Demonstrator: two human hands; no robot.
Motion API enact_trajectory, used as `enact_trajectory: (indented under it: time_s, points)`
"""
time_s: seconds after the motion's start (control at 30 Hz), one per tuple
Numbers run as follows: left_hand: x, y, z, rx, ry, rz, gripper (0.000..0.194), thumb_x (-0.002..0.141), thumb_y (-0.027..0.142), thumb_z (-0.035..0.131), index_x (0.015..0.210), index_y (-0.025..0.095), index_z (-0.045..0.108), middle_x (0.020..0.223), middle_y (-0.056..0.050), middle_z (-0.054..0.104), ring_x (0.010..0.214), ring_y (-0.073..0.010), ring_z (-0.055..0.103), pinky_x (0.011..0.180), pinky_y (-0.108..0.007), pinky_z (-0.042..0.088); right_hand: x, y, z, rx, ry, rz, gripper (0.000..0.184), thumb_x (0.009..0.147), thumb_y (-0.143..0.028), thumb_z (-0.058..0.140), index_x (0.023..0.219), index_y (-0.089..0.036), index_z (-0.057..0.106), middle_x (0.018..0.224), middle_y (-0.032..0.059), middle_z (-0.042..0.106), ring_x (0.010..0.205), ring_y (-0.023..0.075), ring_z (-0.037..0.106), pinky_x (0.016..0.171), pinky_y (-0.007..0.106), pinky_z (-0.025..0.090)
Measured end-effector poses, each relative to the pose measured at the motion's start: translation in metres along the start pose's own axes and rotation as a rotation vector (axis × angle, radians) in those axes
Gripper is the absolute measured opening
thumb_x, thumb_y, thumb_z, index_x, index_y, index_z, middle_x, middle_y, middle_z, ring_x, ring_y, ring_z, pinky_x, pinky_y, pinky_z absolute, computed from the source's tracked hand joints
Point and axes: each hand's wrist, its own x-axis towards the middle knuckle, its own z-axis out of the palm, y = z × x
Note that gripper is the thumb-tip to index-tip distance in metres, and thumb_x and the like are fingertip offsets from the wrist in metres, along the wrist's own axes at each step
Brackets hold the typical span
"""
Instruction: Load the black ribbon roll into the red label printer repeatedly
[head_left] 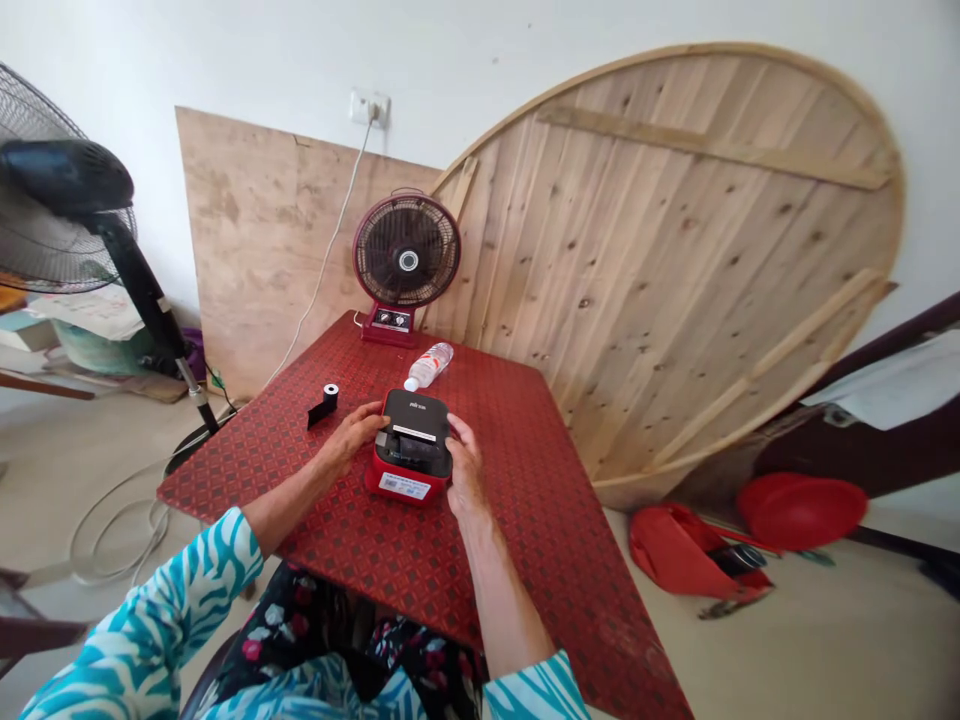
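Note:
A small red and black label printer (414, 448) sits on the red patterned table (517, 540), a white label on its front side. My left hand (361, 428) holds its left side, thumb at the edge of the black top. On the opposite side, my right hand (465, 462) grips it, the thumb near the top edge and the other fingers along the side. A roll of black strip with a white core (326, 403) stands left of the printer, its loose end unrolled. Behind the printer lies a clear plastic bottle (430, 366) with a white cap, on its side.
A dark red table fan (407, 262) stands at the table's far end. Left of the table is a black floor fan (142, 270). A round wooden tabletop (675, 230) and a plywood sheet (262, 220) lean on the wall. A red bag (686, 552) lies on the floor at right.

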Motion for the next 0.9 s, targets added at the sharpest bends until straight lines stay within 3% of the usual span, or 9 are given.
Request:
enact_trajectory:
  time_s: [0.2, 0.47, 0.57, 0.7, 0.9]
  points:
    - [0.002, 0.006, 0.005, 0.036, 0.083, -0.038, 0.045, 0.061, 0.025, 0.071, 0.103, 0.016, 0.062, 0.082, -0.001, 0.067, 0.065, -0.0117, 0.059, 0.061, -0.023, 0.041, 0.008, -0.005, 0.003, 0.018, 0.013, 0.015, 0.045, 0.063, -0.031, 0.063, 0.108, -0.024, 0.062, 0.112, 0.0030, 0.069, 0.104, 0.0214, 0.062, 0.092, 0.038, 0.048]
    - [0.011, 0.010, 0.005, 0.097, -0.020, 0.044, 0.039, 0.058, 0.023, 0.071, 0.096, 0.014, 0.065, 0.077, -0.003, 0.067, 0.067, -0.0152, 0.060, 0.066, -0.027, 0.043, 0.006, -0.002, 0.009, 0.043, 0.023, -0.014, 0.057, 0.062, -0.026, 0.057, 0.119, -0.024, 0.056, 0.117, 0.0050, 0.066, 0.104, 0.0224, 0.062, 0.091, 0.040, 0.049]
    - [0.013, 0.008, 0.003, 0.093, -0.037, 0.034, 0.042, 0.060, 0.025, 0.072, 0.100, 0.014, 0.066, 0.077, -0.002, 0.068, 0.068, -0.0153, 0.061, 0.066, -0.027, 0.044, 0.004, -0.002, 0.011, 0.022, 0.063, -0.024, 0.059, 0.061, -0.025, 0.056, 0.120, -0.023, 0.055, 0.120, 0.0061, 0.064, 0.106, 0.0222, 0.061, 0.093, 0.040, 0.048]
    - [0.007, 0.005, -0.005, -0.010, -0.092, -0.027, 0.049, 0.065, 0.033, 0.072, 0.110, 0.016, 0.064, 0.094, -0.006, 0.071, 0.084, -0.0192, 0.064, 0.071, -0.027, 0.045, 0.002, 0.002, 0.011, 0.031, 0.104, -0.049, 0.054, 0.065, -0.029, 0.059, 0.118, -0.024, 0.056, 0.123, 0.0059, 0.064, 0.111, 0.0212, 0.060, 0.097, 0.039, 0.047]
    - [-0.001, 0.003, -0.013, -0.091, -0.223, -0.061, 0.066, 0.058, 0.020, 0.069, 0.123, 0.016, 0.060, 0.102, -0.008, 0.072, 0.088, -0.0223, 0.065, 0.075, -0.030, 0.046, -0.007, 0.030, 0.008, 0.181, 0.191, 0.006, 0.051, 0.075, -0.052, 0.058, 0.118, -0.024, 0.057, 0.115, 0.0029, 0.068, 0.098, 0.0194, 0.065, 0.087, 0.037, 0.050]
